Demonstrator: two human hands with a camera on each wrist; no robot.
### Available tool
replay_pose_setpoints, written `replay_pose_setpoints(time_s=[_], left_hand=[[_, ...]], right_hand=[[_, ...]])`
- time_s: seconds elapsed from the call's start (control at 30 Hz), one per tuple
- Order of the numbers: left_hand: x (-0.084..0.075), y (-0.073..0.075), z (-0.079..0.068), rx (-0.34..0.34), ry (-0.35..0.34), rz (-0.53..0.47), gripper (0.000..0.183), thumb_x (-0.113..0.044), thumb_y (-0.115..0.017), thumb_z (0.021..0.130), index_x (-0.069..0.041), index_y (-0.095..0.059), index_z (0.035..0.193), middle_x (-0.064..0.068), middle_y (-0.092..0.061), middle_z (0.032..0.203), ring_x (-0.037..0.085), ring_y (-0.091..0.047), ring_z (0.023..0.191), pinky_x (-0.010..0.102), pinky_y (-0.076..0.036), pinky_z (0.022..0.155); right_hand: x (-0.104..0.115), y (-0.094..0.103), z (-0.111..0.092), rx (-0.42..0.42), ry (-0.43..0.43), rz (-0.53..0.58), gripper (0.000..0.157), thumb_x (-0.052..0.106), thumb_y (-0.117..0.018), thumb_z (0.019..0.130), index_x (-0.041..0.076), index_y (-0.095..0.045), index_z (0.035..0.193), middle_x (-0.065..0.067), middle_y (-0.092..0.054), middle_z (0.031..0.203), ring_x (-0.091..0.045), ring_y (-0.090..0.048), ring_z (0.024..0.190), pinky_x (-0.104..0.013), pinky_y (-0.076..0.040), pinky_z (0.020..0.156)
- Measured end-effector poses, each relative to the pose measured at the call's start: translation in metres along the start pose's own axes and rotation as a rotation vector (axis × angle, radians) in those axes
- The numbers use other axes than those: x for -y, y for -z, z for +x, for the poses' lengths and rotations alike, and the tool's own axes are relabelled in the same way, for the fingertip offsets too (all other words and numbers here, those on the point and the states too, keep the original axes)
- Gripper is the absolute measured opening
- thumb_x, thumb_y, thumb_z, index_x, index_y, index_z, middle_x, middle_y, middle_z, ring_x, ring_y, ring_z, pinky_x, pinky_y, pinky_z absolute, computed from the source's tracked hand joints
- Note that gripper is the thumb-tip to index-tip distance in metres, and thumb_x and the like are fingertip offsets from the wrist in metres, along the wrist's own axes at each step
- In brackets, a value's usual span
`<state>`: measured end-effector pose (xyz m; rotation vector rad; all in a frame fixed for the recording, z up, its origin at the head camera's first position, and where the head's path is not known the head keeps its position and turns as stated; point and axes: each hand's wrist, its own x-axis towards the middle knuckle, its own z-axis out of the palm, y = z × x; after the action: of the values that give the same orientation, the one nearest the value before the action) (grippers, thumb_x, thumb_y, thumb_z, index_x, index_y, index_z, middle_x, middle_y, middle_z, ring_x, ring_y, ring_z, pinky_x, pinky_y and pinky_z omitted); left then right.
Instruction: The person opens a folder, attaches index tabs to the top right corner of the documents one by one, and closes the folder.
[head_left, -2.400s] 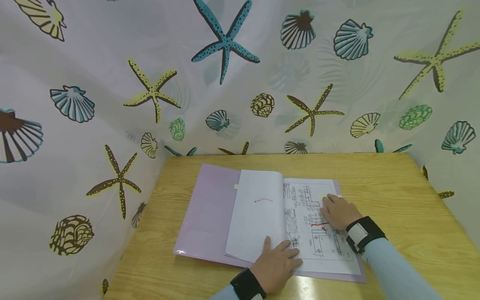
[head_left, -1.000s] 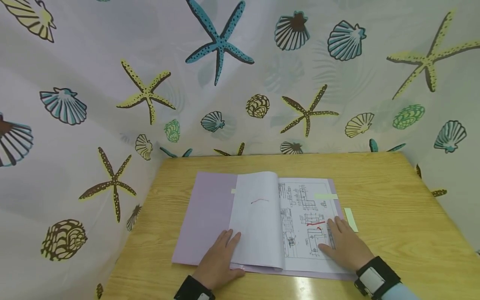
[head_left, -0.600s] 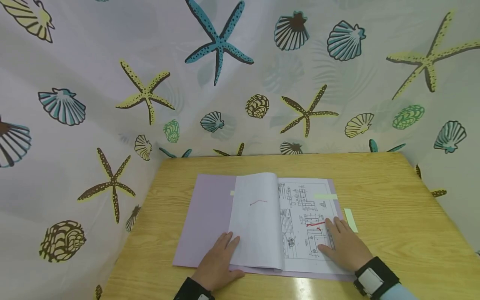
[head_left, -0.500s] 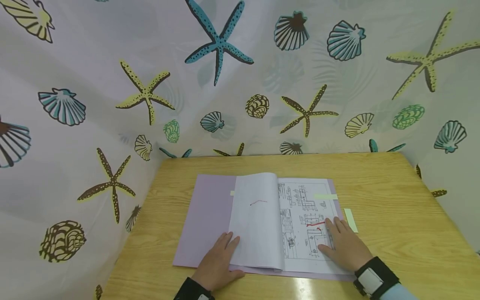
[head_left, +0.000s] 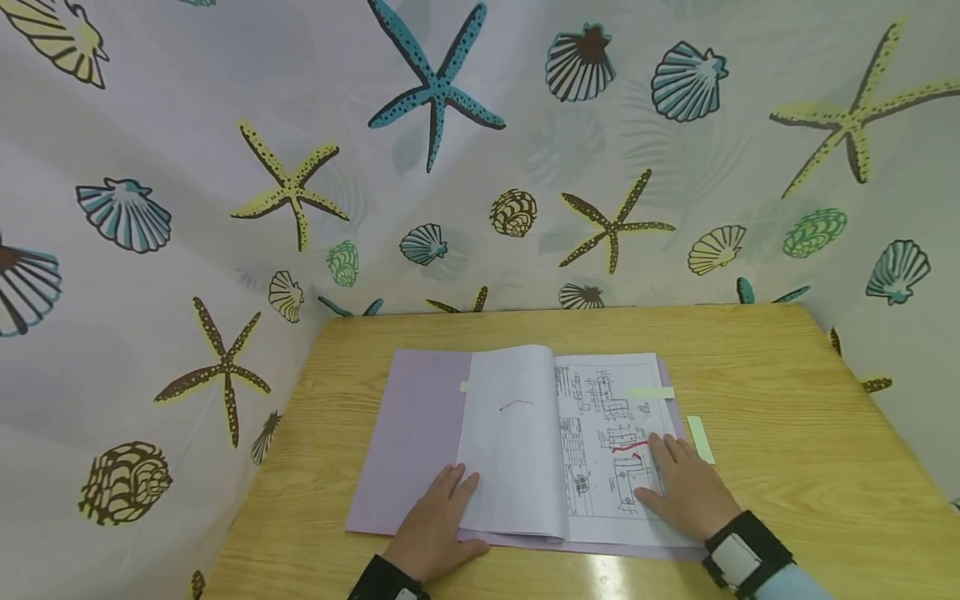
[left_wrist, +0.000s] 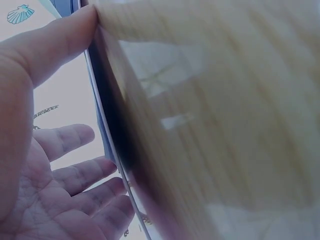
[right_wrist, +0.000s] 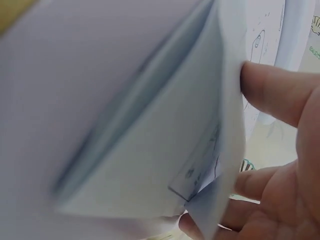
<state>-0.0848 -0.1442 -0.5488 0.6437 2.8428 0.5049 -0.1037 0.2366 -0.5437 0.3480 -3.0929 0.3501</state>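
A lilac folder (head_left: 420,433) lies open with a blank white sheet (head_left: 510,467) turned to the left. On the right is a page with technical drawings (head_left: 600,500) and red pen marks. My left hand (head_left: 435,525) rests across the folder's lower left edge, fingers extended onto the blank sheet's corner; in the left wrist view its thumb (left_wrist: 65,37) touches the folder's edge. My right hand (head_left: 690,487) lies at the drawing page's lower right, fingers and thumb extended on it. The right wrist view shows that page's edge (right_wrist: 232,100) raised and buckled under the thumb and fingers.
A pale green strip (head_left: 651,392) sits on the drawing page, and another strip (head_left: 701,440) is beside the folder's right edge. A small pale tab (head_left: 463,387) shows at the blank sheet's left edge. Wooden table (head_left: 795,400); shell-and-starfish-patterned cloth (head_left: 517,142) hangs behind it.
Since the earliest frame, my left hand has moved left and my right hand down, uncovering the green strips. Lately the right hand and drawing page have shifted slightly left; the left hand is still.
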Motion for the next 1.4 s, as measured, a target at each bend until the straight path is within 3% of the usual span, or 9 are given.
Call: replay_pose_setpoints(time_s=[0.37,0.93,1.4], left_hand=[[-0.002,0.002,-0.001,-0.007,-0.010,-0.001,0.092,-0.052,-0.075,0.072,-0.011,-0.035,0.143,0.017,-0.029,0.149,0.034,-0.023,0.135,0.050,-0.033,0.104],[-0.002,0.002,0.000,0.005,0.005,-0.001,0.091,-0.053,-0.075,0.072,-0.012,-0.036,0.143,0.016,-0.030,0.149,0.033,-0.022,0.136,0.050,-0.033,0.104],[-0.001,0.000,0.000,0.000,-0.003,0.002,0.092,-0.053,-0.075,0.072,-0.012,-0.035,0.144,0.016,-0.030,0.149,0.033,-0.023,0.135,0.050,-0.034,0.104]], right_hand=[[0.005,0.004,0.000,0.002,-0.006,-0.019,0.083,0.042,-0.075,0.075,-0.015,-0.044,0.126,-0.037,-0.042,0.130,-0.051,-0.036,0.120,-0.062,-0.034,0.098],[0.011,0.007,0.003,0.000,-0.028,-0.072,0.067,0.043,-0.077,0.073,0.000,-0.059,0.122,-0.033,-0.043,0.128,-0.050,-0.048,0.102,-0.062,-0.046,0.081],[0.013,0.009,0.002,0.023,-0.095,0.023,0.070,0.039,-0.078,0.072,0.001,-0.055,0.127,-0.040,-0.035,0.128,-0.054,-0.053,0.093,-0.060,-0.051,0.070]])
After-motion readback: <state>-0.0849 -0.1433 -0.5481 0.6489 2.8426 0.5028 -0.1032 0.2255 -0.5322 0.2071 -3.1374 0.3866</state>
